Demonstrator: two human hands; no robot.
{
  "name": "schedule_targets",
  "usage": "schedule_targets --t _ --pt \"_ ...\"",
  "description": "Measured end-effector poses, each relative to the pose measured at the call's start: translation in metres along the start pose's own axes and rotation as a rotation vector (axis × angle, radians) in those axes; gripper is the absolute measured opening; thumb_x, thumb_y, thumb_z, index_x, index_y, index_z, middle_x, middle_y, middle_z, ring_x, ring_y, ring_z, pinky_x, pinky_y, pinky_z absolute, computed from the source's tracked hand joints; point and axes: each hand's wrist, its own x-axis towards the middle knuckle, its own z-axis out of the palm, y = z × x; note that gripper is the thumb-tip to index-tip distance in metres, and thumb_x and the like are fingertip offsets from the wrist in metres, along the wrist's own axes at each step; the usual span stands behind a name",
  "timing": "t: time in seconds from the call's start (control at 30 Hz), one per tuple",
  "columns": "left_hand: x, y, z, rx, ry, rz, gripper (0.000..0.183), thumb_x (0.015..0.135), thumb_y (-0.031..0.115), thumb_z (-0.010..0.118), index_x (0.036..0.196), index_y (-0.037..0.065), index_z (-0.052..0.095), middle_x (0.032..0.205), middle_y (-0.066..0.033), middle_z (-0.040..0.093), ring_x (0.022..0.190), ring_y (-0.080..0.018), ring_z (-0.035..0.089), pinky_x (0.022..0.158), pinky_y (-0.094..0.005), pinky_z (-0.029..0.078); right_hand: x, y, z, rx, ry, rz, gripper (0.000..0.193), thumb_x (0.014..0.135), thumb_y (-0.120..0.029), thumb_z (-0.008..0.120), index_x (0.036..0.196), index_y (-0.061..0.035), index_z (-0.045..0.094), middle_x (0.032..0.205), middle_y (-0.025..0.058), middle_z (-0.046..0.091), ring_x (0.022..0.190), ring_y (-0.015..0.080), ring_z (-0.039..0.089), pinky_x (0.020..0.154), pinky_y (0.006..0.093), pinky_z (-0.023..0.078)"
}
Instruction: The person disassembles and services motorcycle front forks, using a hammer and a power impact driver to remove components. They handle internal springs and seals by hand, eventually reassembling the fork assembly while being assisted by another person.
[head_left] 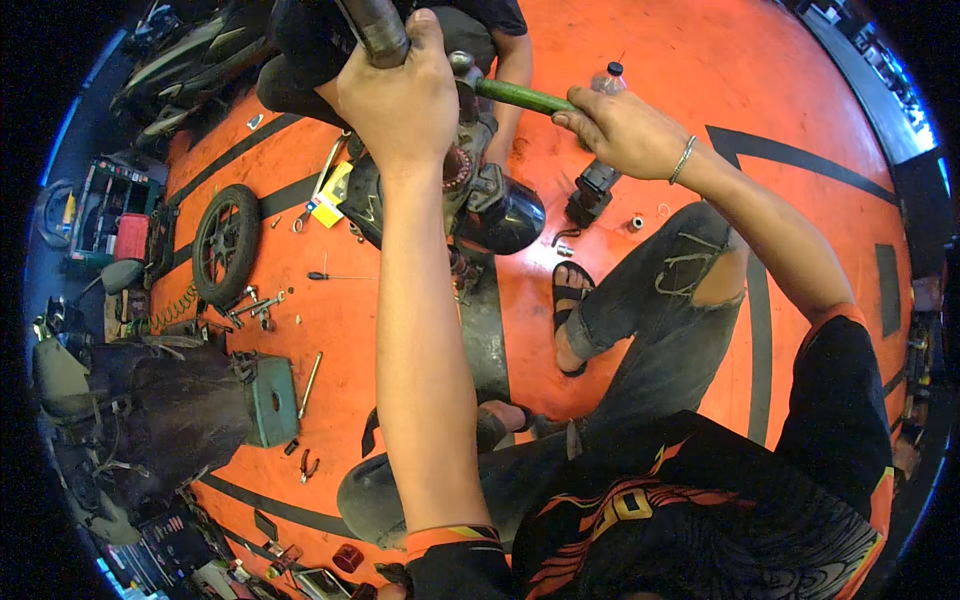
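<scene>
My left hand (400, 115) is wrapped round a dark metal tube (375, 28) that rises out of the top of the view. In my right hand (630, 135) is a hammer with a green handle (525, 96), held near the handle's end. Its metal head (463, 75) is right beside my left hand's knuckles; whether it touches the tube I cannot tell. Below both hands stands a partly hidden motorcycle part with a ring of reddish-brown bearing balls or teeth (458, 168) and a glossy black fender-like piece (515, 218).
Another person's arm (512, 75) reaches in behind the part. A wheel (226, 243), a screwdriver (325, 276), a wrench (311, 385), pliers (309, 466) and a teal box (272, 400) lie left on the orange floor (620, 30). A bottle (612, 80) and black caliper-like part (592, 195) are at right.
</scene>
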Motion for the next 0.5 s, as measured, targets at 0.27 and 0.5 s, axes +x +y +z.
schedule_targets --t 0.27,0.5 --pt "0.007 -0.015 -0.008 0.008 -0.009 0.087 0.03 0.087 0.021 0.065 0.068 -0.002 0.06 0.058 -0.0073 0.061 0.056 -0.0152 0.057 0.058 -0.0341 0.045 0.012 0.002 -0.003 -0.078 0.043 -0.09 0.039 0.099 -0.038 0.047 0.099 0.0006 0.054 0.066 0.025 0.059 0.063 0.0449 0.06 0.059 0.0547 0.046" --pt "0.006 -0.012 -0.003 -0.001 0.003 0.081 0.032 0.088 0.022 0.065 0.066 -0.001 0.059 0.057 -0.0051 0.06 0.056 -0.0135 0.055 0.059 -0.0324 0.044 -0.018 -0.004 -0.007 -0.009 -0.014 0.008 0.037 0.099 -0.036 0.045 0.1 -0.0005 0.054 0.065 0.0236 0.06 0.061 0.044 0.06 0.057 0.0548 0.047"
